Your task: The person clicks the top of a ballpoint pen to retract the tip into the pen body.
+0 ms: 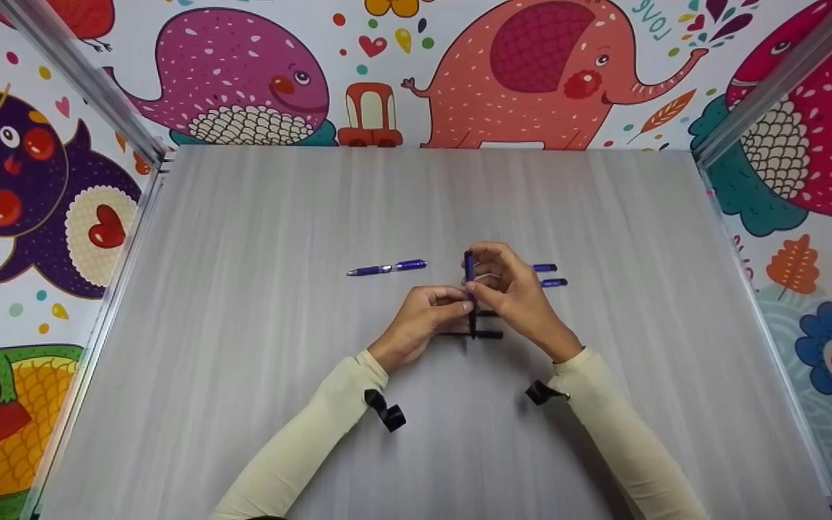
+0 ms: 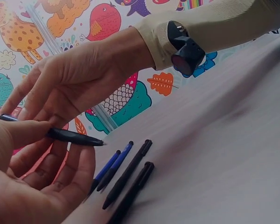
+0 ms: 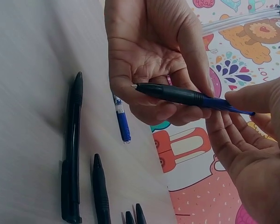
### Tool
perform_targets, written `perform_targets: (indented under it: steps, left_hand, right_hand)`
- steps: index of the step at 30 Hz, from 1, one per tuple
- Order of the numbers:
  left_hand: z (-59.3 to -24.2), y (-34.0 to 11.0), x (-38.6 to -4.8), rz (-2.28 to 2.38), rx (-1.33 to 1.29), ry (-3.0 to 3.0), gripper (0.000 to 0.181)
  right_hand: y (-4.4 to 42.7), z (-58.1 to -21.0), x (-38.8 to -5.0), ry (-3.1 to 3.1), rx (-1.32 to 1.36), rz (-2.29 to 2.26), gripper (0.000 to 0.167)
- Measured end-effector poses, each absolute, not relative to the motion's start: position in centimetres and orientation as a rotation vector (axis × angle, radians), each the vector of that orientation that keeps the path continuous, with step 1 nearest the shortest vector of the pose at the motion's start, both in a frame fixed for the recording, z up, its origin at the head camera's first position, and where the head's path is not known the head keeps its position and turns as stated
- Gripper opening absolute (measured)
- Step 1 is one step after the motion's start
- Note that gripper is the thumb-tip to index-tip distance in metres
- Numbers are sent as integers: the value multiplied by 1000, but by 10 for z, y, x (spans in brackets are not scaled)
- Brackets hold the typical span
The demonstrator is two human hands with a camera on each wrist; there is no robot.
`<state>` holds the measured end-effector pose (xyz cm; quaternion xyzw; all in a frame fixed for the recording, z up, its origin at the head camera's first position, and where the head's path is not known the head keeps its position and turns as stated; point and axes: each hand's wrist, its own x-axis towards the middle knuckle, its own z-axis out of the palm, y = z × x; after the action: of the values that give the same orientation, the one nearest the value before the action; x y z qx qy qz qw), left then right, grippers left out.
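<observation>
My hands hold one click pen [image 3: 177,94] between them, with a black grip, a blue barrel and its metal tip out. Around the middle, my left hand [image 1: 423,321] pinches it between thumb and fingers. At the blue end, my right hand [image 1: 517,296] has it between thumb and fingertips. In the head view the pen's blue part [image 1: 469,266] points away from the body and its black tip toward it. Under and beside the hands lie two black pens [image 2: 133,193] and two blue pens [image 2: 115,163], side by side on the table.
A separate blue pen [image 1: 387,268] with a clear and silver middle lies left of the hands. The grey wood-grain table [image 1: 257,217] is bounded by metal rails [image 1: 116,296] and walls printed with cartoon animals. Black wrist cameras [image 1: 386,412] hang from both sleeves.
</observation>
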<state>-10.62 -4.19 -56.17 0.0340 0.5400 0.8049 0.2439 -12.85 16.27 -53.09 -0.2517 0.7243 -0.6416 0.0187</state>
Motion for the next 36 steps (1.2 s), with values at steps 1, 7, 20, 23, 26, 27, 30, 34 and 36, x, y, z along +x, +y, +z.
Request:
perform_targets:
  steps: [1,7,20,23,26,27,30,34,36]
  left_hand:
    - [-561,-42,-106,2199,88,1471,21]
    - [-562,-41,-105,2198,66,1453,20]
    - [-564,-38,-102,2223,36,1488,17]
    - [-564,-37,-102,2229,41,1505,20]
    - [-563,-36,-101,2235,46,1516,22]
    - [-564,-35,-101,2240,46,1519,22]
    - [-564,-34,-101,2250,44,1525,23]
    - [-564,-33,-99,2266,24,1525,22]
    - [-564,-33,-99,2271,14,1527,22]
  right_hand:
    - [163,-531,-128,2252,-779,-1993,53]
    - [164,-531,-128,2262,-776,-1999,52]
    - [167,-534,-128,2313,-761,-1971,52]
    - [168,-534,-128,2324,-742,-1968,52]
    - [169,-534,-129,2337,-742,-1961,50]
    - [170,-535,-129,2339,-743,-1961,50]
    - [170,-536,-129,2348,-748,-1956,48]
    - [170,-536,-129,2353,-735,-1952,47]
    - [170,-536,-129,2355,-724,-1951,47]
